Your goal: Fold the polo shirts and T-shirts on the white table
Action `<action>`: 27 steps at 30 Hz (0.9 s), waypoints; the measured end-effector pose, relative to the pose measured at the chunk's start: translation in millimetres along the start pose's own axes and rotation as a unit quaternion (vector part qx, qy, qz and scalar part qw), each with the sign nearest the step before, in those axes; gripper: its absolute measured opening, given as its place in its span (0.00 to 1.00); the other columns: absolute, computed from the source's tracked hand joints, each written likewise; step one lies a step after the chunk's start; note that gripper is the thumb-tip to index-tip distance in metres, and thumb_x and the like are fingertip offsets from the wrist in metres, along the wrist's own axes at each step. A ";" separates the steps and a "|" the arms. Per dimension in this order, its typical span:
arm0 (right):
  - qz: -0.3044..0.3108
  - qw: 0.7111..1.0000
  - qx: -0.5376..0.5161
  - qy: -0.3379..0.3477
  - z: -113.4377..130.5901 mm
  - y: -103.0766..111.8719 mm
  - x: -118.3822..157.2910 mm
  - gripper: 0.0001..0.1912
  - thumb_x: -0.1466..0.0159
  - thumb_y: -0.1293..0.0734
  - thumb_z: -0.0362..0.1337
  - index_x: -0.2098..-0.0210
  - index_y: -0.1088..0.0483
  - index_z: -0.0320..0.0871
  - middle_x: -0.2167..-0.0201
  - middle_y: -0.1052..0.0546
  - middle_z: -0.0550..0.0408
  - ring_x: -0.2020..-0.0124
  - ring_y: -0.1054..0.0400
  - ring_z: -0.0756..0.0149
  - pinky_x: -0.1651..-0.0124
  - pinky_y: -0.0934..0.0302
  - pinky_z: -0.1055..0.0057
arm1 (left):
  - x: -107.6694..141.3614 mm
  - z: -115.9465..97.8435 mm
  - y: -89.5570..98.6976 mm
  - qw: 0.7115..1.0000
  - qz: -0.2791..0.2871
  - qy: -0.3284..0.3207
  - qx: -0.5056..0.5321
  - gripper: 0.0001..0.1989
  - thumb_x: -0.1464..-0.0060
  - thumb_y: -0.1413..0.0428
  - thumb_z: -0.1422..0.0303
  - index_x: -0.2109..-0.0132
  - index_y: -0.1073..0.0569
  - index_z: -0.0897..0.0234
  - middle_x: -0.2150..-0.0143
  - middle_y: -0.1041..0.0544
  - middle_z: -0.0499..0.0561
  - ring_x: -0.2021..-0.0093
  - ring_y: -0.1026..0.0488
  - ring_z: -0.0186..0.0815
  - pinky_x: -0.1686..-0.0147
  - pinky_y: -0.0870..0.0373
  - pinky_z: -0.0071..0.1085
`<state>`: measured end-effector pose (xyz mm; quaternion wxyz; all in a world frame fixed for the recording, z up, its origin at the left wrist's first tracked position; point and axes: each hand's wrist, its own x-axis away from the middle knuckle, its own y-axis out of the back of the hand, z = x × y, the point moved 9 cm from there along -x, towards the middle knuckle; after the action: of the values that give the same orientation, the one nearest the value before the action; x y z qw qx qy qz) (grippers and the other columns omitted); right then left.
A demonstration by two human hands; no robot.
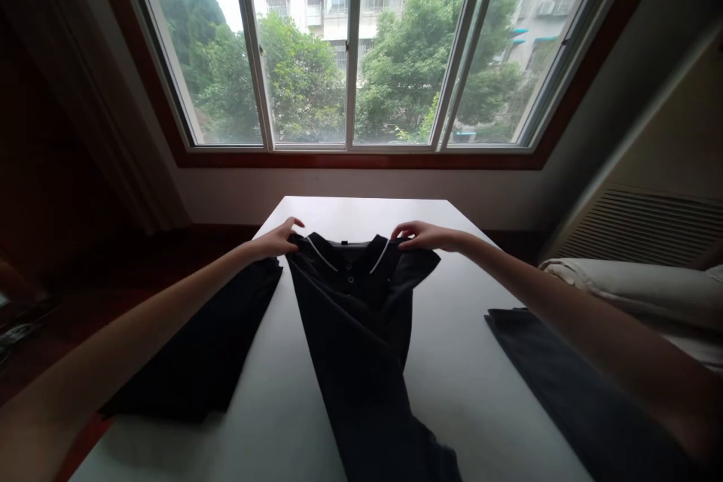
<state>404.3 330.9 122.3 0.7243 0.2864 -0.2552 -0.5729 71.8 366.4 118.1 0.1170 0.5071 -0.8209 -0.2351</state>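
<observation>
A dark polo shirt with white lines along its collar and light buttons is stretched between my two hands over a white table. My left hand pinches the shirt at the shoulder left of the collar, its index finger raised. On the other side, my right hand grips the shoulder just right of the collar, and a short sleeve hangs beyond it. The body of the shirt hangs down toward me, with folds across it, and runs out of view at the bottom edge.
Folded black cloth lies at the table's left edge. Dark grey cloth lies on the right, partly under my right forearm. A pale rolled fabric is beyond it. Behind the table is a wide window with a brown frame.
</observation>
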 end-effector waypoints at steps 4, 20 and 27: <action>-0.175 0.978 0.110 -0.039 1.8 43.7 -22.9 0.21 0.37 0.40 0.28 0.46 0.33 0.28 0.42 0.34 0.38 0.41 0.40 0.54 0.43 0.46 0.64 | -68.5 -37.9 4.8 0.971 -0.183 -0.079 -0.130 0.23 0.55 0.43 0.83 0.50 0.35 0.68 0.53 0.26 0.59 0.56 0.28 0.42 0.53 0.33 0.37; 0.056 0.984 0.132 -0.103 -98.7 -123.7 148.9 0.28 0.42 0.32 0.45 0.45 0.35 0.41 0.61 0.23 0.47 0.60 0.28 0.53 0.57 0.38 0.63 | 128.2 -41.8 -324.3 0.920 0.218 -0.180 -0.272 0.33 0.51 0.42 0.45 0.48 0.32 0.65 0.54 0.26 0.61 0.54 0.28 0.52 0.53 0.31 0.44; 0.032 0.963 -0.254 -0.081 -52.9 -128.3 186.7 0.40 0.41 0.31 0.46 0.35 0.51 0.45 0.66 0.25 0.56 0.63 0.29 0.61 0.61 0.37 0.66 | 120.9 -65.4 -322.6 0.980 0.116 -0.093 -0.133 0.49 0.56 0.35 0.61 0.33 0.53 0.65 0.43 0.28 0.62 0.50 0.25 0.52 0.51 0.28 0.43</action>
<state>393.4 132.1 2.0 0.7682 0.0371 -0.1684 -0.6165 295.4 120.6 6.1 0.1334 0.3644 -0.8427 -0.3732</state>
